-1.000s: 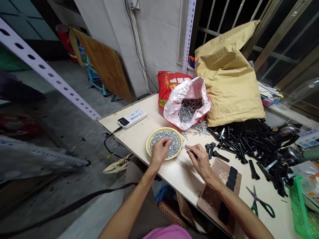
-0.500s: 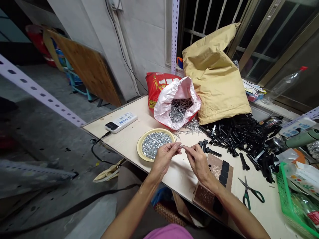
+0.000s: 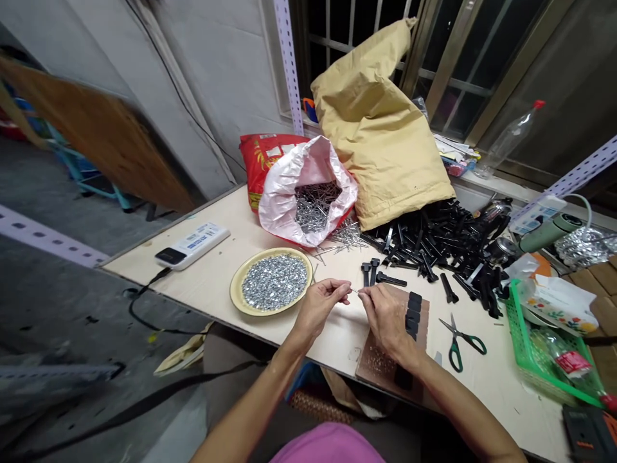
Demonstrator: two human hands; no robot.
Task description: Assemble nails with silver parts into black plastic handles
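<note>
My left hand [image 3: 318,308] is closed in a pinch; whatever sits between its fingertips is too small to make out. Facing it, the fingers of my right hand [image 3: 385,318] grip a thin metal pin [image 3: 355,291] that points towards the left fingertips. A yellow bowl [image 3: 234,302] full of small silver metal pieces [image 3: 274,281] stands just left of my left hand. Under my right forearm lies a brown board [image 3: 378,360] with a row of black pieces [image 3: 413,315]. Behind the hands, a red bag with a white lining [image 3: 279,199] lies open, showing many metal pins [image 3: 315,209].
A tan sack [image 3: 385,141] leans behind a heap of black plastic parts [image 3: 434,244]. Green-handled scissors [image 3: 460,341] lie at the right, near a green basket [image 3: 523,347]. A white power bank [image 3: 193,246] with a cable is on the left of the table [image 3: 207,299].
The view has turned to the right, so the table's contents sit further left. Both hands remain close together, and the pin now shows more plainly between them.
</note>
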